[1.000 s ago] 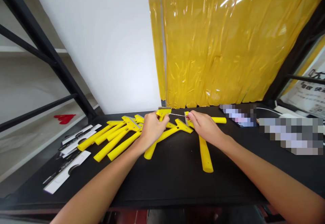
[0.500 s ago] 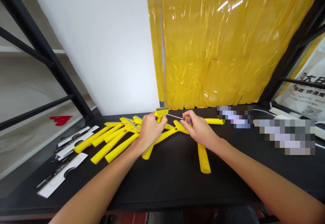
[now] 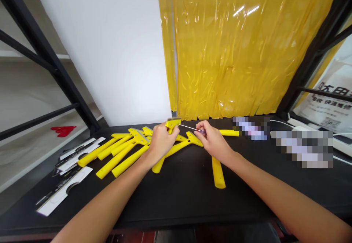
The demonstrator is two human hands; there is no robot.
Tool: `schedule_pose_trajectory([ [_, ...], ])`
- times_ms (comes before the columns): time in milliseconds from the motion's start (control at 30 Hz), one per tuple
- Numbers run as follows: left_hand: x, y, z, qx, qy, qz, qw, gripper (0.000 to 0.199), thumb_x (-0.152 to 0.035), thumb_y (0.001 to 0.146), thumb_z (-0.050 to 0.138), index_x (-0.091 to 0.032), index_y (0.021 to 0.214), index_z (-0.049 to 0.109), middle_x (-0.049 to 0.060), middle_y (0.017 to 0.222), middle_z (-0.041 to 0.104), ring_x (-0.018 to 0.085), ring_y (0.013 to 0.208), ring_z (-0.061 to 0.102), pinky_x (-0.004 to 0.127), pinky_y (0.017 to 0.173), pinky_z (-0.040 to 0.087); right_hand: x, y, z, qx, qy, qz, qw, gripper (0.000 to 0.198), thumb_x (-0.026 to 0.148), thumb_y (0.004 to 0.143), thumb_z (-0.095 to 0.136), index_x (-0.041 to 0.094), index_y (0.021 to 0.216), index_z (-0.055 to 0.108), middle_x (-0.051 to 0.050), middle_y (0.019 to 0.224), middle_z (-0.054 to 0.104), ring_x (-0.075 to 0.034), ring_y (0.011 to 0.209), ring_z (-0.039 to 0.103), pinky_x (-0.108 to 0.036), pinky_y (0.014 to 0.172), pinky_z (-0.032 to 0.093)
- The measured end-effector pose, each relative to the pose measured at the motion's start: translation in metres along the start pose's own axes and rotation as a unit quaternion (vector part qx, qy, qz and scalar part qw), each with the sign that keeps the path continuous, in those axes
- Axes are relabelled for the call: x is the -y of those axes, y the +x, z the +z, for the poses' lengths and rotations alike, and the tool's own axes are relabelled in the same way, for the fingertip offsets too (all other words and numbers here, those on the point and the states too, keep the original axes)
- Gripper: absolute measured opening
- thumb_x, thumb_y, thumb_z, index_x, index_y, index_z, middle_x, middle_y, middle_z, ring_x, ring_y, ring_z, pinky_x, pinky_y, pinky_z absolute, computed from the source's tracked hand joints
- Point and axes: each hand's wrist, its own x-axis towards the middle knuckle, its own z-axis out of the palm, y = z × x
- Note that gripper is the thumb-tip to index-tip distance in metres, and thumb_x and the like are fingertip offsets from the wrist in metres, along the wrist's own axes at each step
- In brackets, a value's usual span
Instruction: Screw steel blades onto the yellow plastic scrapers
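The left hand (image 3: pixel 162 140) gripped a yellow scraper (image 3: pixel 173 122) above the desk (image 3: pixel 181 188); the right hand (image 3: pixel 216 139) pinched a screwdriver (image 3: pixel 189 127), directed at its head. Control required a braced scraper and an aligned shaft.

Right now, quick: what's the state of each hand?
Left hand: closed, holding a yellow scraper.
Right hand: closed, holding a screwdriver, its shaft pointing toward that scraper's head.
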Motion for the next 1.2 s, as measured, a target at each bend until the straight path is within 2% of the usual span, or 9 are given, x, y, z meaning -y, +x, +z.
schedule_pose_trajectory([
  [100,-0.001,0.0,0.0,-0.002,0.004,0.002,1.0,0.033,-0.033,0.087,0.057,-0.02,0.057,0.053,-0.002,0.05,0.056,0.013,0.05,0.051,0.026,0.051,0.034,-0.001,-0.001,0.0,0.016,-0.023,0.009,1.0,0.016,0.038,0.099,0.047,0.023,0.1,0.053,-0.003,0.087,0.067,-0.02,0.077,0.063,-0.03,0.069,0.042],
  [267,-0.001,-0.001,0.001,-0.005,0.015,0.015,1.0,0.031,-0.034,0.089,0.056,-0.019,0.061,0.055,-0.001,0.052,0.058,0.013,0.05,0.052,0.026,0.053,0.035,0.001,0.0,-0.001,0.043,-0.065,0.006,0.997,0.035,0.041,0.104,0.032,0.023,0.083,0.054,-0.002,0.076,0.063,-0.019,0.072,0.061,-0.03,0.066,0.037],
  [467,-0.001,0.0,0.001,0.011,-0.018,-0.004,1.0,0.029,-0.033,0.088,0.057,-0.019,0.063,0.058,0.002,0.059,0.064,0.015,0.056,0.059,0.025,0.054,0.039,-0.001,0.0,0.001,0.022,-0.01,0.007,1.0,0.019,0.041,0.097,0.052,0.023,0.101,0.052,-0.003,0.085,0.065,-0.019,0.073,0.06,-0.029,0.065,0.04],
  [533,-0.001,0.0,0.001,0.014,-0.016,-0.006,1.0,0.029,-0.034,0.088,0.057,-0.019,0.062,0.058,0.002,0.058,0.064,0.015,0.056,0.058,0.025,0.054,0.039,-0.001,0.0,0.0,0.029,-0.021,0.0,0.999,0.016,0.038,0.099,0.047,0.023,0.099,0.053,-0.004,0.088,0.067,-0.02,0.077,0.062,-0.03,0.069,0.041],
  [733,-0.003,-0.001,0.0,-0.005,0.004,0.02,1.0,0.025,-0.034,0.088,0.057,-0.019,0.069,0.061,0.0,0.059,0.061,0.013,0.054,0.053,0.025,0.055,0.038,0.002,0.001,-0.004,0.028,-0.072,-0.023,0.997,0.029,0.038,0.104,0.035,0.024,0.092,0.058,-0.003,0.089,0.067,-0.02,0.081,0.062,-0.03,0.072,0.039],
  [933,-0.002,0.0,0.001,0.0,-0.023,0.004,1.0,0.021,-0.035,0.088,0.056,-0.018,0.08,0.065,-0.002,0.058,0.06,0.013,0.053,0.053,0.024,0.054,0.038,0.006,-0.002,-0.002,0.05,-0.044,-0.003,0.998,0.017,0.037,0.1,0.045,0.023,0.105,0.053,-0.002,0.084,0.065,-0.019,0.072,0.059,-0.029,0.065,0.038],
  [1100,0.001,0.0,0.001,0.033,-0.053,-0.002,0.998,0.019,-0.03,0.084,0.055,-0.019,0.069,0.059,-0.002,0.053,0.056,0.013,0.05,0.052,0.023,0.05,0.038,0.007,-0.002,-0.007,0.057,-0.044,-0.033,0.997,0.02,0.034,0.102,0.039,0.023,0.098,0.056,-0.002,0.08,0.063,-0.018,0.072,0.057,-0.03,0.069,0.038],
  [1200,0.003,0.001,0.001,0.047,-0.053,0.006,0.997,0.022,-0.027,0.081,0.055,-0.02,0.061,0.053,-0.002,0.052,0.055,0.013,0.05,0.05,0.023,0.049,0.036,0.006,0.002,-0.011,0.073,0.018,-0.033,0.997,0.024,0.035,0.101,0.04,0.022,0.091,0.058,0.0,0.075,0.06,-0.016,0.069,0.055,-0.029,0.067,0.038],
])
